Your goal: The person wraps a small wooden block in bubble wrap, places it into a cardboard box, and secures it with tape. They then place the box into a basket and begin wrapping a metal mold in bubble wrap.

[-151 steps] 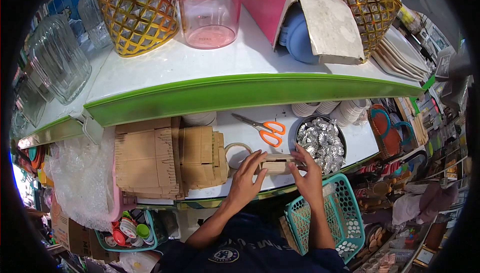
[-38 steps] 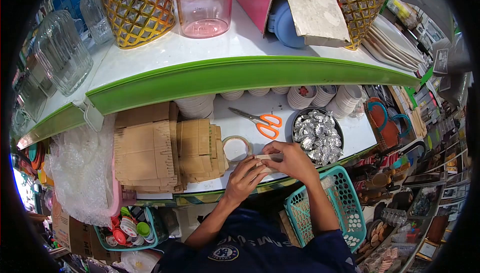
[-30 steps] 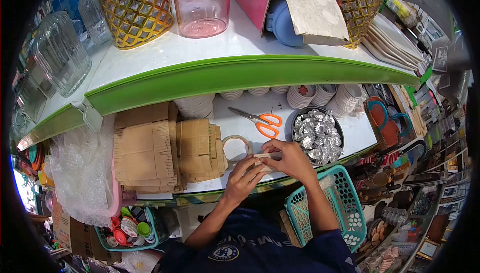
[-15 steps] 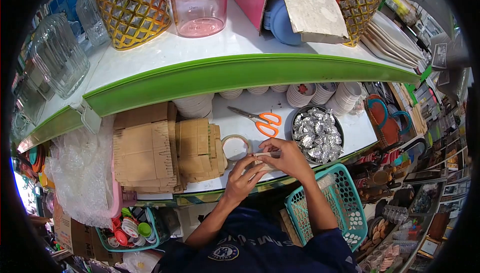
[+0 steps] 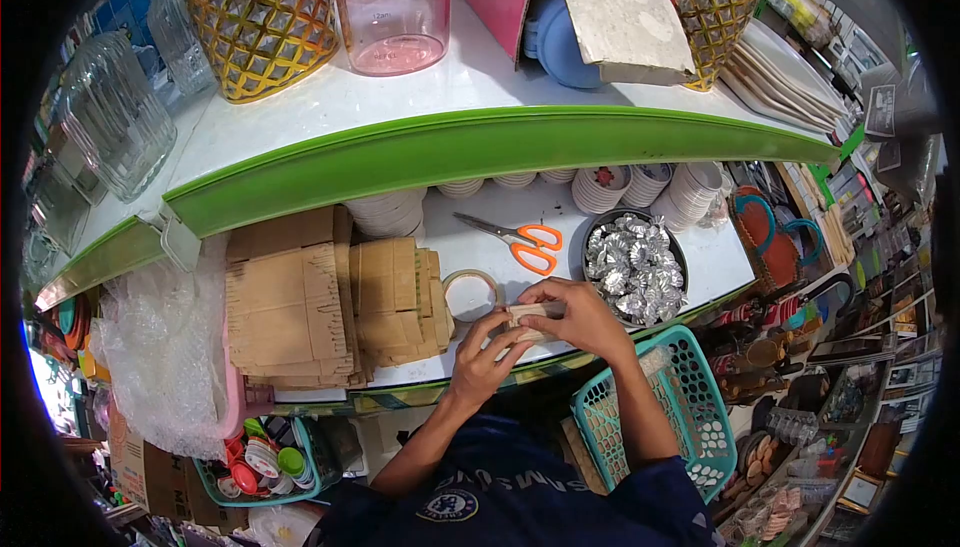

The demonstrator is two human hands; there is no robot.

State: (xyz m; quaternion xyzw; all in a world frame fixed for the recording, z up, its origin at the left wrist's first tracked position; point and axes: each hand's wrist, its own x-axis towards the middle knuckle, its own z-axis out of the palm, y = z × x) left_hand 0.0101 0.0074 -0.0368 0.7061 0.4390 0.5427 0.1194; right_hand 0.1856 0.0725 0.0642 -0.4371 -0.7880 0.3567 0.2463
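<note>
My left hand (image 5: 486, 357) and my right hand (image 5: 582, 317) meet over the shelf's front edge. Between them is a small light-brown piece of cardboard (image 5: 534, 313), gripped by the fingers of both and partly covered by them. Just left of it lies a roll of tape (image 5: 470, 274) on its side. Orange-handled scissors (image 5: 533, 249) rest beyond my hands, blades pointing to the far left. Close to my right hand stands a dark round bowl (image 5: 684, 265) heaped with silver fluted foil moulds (image 5: 630, 265).
Flattened cardboard pieces (image 5: 290, 307) are stacked at left beside bubble wrap (image 5: 160, 347). White bowls (image 5: 600, 187) line the back under the green-edged upper shelf (image 5: 500, 137). A teal basket (image 5: 690, 377) stands below at right; another basket (image 5: 318, 457) with colourful items is below left.
The piece of cardboard has tilted slightly, and more of its face shows between my fingers. Both hands stay nearly in the same place.
</note>
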